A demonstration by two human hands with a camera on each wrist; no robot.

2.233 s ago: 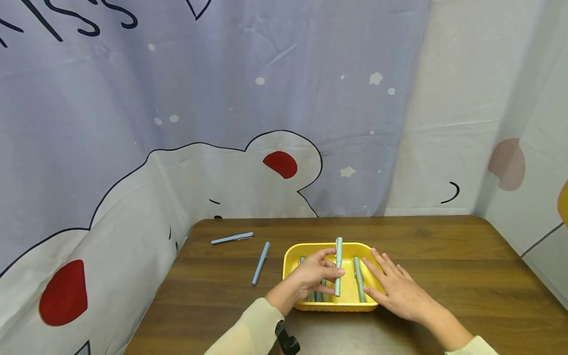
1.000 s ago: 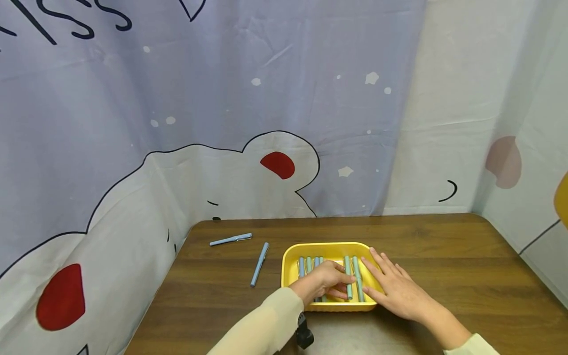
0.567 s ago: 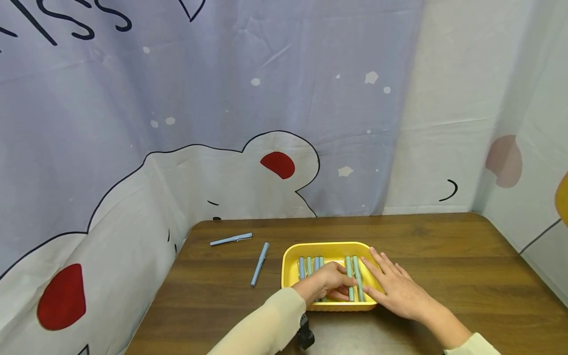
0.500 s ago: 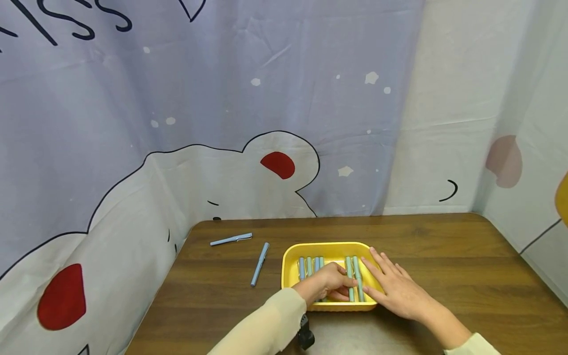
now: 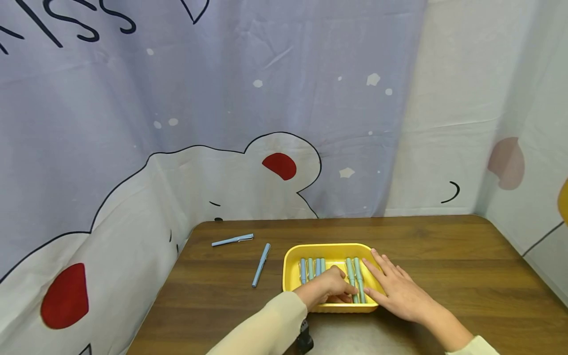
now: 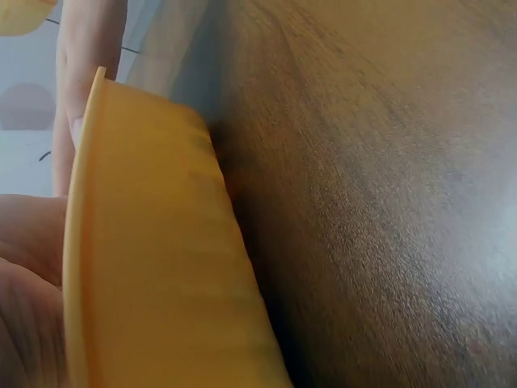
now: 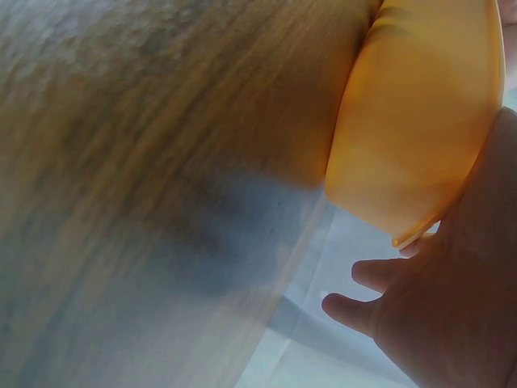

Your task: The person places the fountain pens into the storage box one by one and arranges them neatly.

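Observation:
My left hand (image 5: 327,287) reaches down inside the yellow tray (image 5: 343,308), fingers curled, with its fingertips at the near end of a light green pen (image 5: 350,271). A second green pen (image 5: 358,272) lies just right of that one, nearly parallel. My right hand (image 5: 399,293) is spread over the tray's right rim, fingers straight. In the right wrist view, the right hand (image 7: 456,311) overlaps the tray's corner. Left of my left hand, several blue and green pens (image 5: 310,267) lie side by side, their near ends hidden by that hand.
Two blue pens lie outside the tray on the brown wooden table (image 5: 213,305): one nearly sideways (image 5: 232,240) at the back left, one slanted (image 5: 261,265) beside the tray. A printed curtain (image 5: 248,98) hangs right behind the table's far edge.
My left hand has lowered the green pen from above the tray into it, beside the other green pen. Lately the hand has slid towards the pen's near end. The right hand has stayed put.

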